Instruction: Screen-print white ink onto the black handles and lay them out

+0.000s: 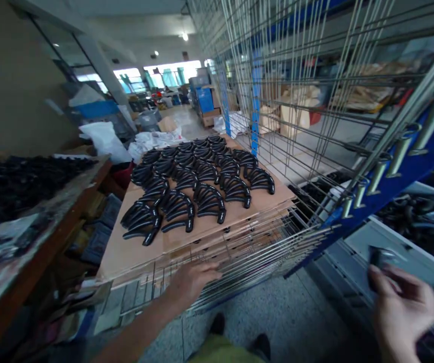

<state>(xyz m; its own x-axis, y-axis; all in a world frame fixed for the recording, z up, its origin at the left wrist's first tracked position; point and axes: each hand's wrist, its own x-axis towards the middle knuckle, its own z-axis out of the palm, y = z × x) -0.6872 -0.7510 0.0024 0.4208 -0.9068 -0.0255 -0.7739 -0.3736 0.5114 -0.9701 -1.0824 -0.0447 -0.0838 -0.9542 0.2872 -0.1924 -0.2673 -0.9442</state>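
Note:
On the cardboard sheet [141, 257] in front of me lie several fanned groups of black curved handle-like pieces [209, 201], each with a small white mark near one end. My left hand [192, 282] is by the front edge of the wire rack [254, 262], its fingers loosely stretched out and nothing in them. Off to the right, my right hand [404, 302] pinches a small dark piece [376, 257] between thumb and fingers. Blur hides the exact shape of that piece. It is held up before a grey bin [375, 237].
Dark parts [424, 219] fill the bin at right. The tall wire side [296, 75] with its blue frame [398, 171] rises on the right. A wooden table [76, 201] heaped with black pieces [20, 186] stands left. Cartons and sacks are farther back.

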